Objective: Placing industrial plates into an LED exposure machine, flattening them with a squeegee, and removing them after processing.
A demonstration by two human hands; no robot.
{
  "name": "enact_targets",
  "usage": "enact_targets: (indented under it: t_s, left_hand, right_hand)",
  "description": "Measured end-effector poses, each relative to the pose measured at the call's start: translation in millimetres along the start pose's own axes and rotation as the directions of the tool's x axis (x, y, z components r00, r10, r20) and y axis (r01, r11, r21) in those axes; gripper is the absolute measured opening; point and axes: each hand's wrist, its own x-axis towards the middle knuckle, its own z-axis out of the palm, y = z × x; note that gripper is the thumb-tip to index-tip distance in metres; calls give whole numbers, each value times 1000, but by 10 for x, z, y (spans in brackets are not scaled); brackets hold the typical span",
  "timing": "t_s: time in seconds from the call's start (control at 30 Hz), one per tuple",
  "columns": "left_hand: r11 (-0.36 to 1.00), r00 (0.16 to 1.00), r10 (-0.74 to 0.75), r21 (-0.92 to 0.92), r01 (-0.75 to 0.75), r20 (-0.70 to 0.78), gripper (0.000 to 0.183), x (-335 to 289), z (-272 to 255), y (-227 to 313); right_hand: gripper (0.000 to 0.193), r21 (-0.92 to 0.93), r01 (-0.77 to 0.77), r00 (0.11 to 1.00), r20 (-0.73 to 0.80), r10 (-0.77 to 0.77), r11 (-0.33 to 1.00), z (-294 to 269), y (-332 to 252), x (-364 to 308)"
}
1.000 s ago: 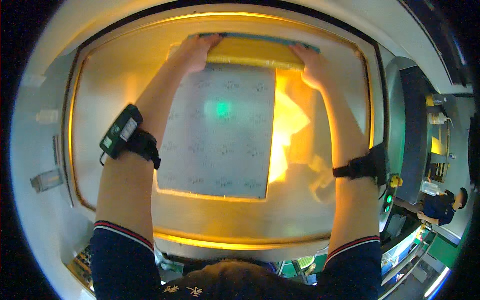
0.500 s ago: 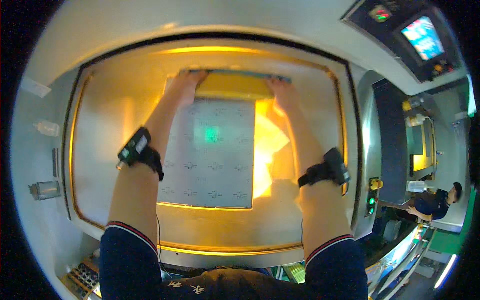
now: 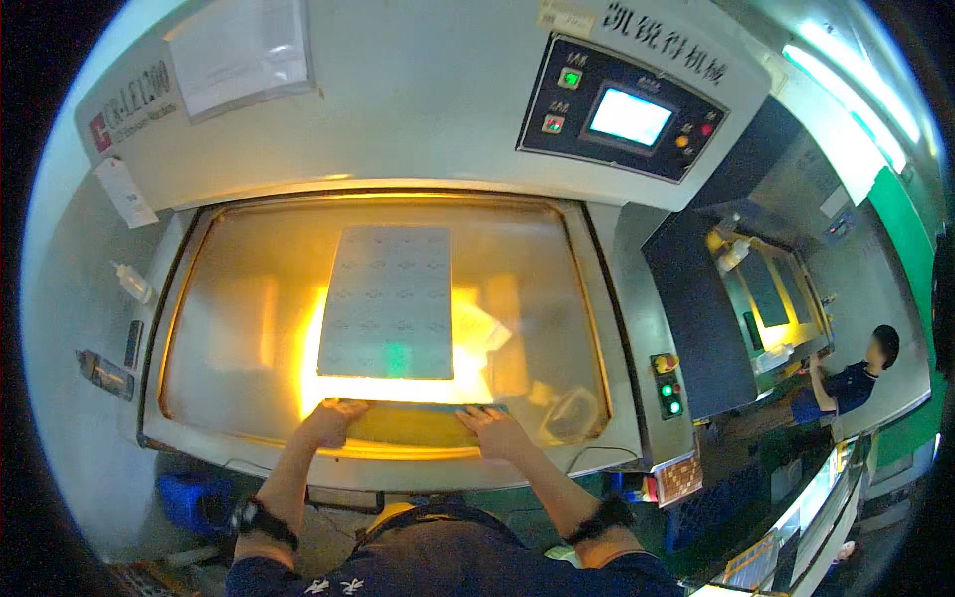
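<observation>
My left hand point(image 3: 331, 422) and my right hand point(image 3: 494, 432) are at the near side of the lit worktop point(image 3: 234, 328). Between them lies a long, translucent yellow strip point(image 3: 410, 424) with a dark bluish edge, wide and bar-like. My fingers are closed over its two ends; part of the grip is hidden. Just beyond the strip, a grey rectangular panel point(image 3: 388, 298) rests flat, printed with rows of small dark patterns. A green spot of light falls near its lower edge. Bright yellow light glows around the panel.
A raised machine hood with a control panel point(image 3: 627, 111) stands behind the worktop. At its right side is a button box point(image 3: 668, 386) with green lights. Bottles point(image 3: 132, 283) stand left. Farther right, a co-worker point(image 3: 854, 376) is at another yellow-lit machine.
Both hands have brought the yellow strip from the panel's far end back toward me, past its near edge. The whole panel now shows. The view has tilted up, showing more of the hood.
</observation>
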Motion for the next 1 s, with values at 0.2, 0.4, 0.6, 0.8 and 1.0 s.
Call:
enact_targets:
  t_s: [0.2, 0.4, 0.6, 0.8, 1.0]
  left_hand:
    - [945, 945, -325, 16, 326, -39, 78, -156, 279, 684]
    - [868, 867, -471, 89, 488, -165, 83, -1209, 1019, 1838]
    - [620, 743, -653, -462, 634, 144, 71, -2600, 2299, 1683]
    - [71, 346, -784, -480, 874, 515, 42, -4151, 2660, 1920]
    - [-237, 273, -623, -509, 828, 733, 28, -5014, 3123, 1896]
  right_hand:
    - [71, -145, -104, 992, 59, 113, 984, -285, -60, -233]
    - [67, -119, 57, 959, -271, -88, 991, 524, -216, -1035]
    - [46, 176, -11, 986, -164, 41, 984, 2073, -259, -797]
    - [60, 66, -212, 975, -54, 215, 975, 2367, -528, -116]
    - [69, -141, -460, 872, 119, 476, 877, 2296, -1083, 496]
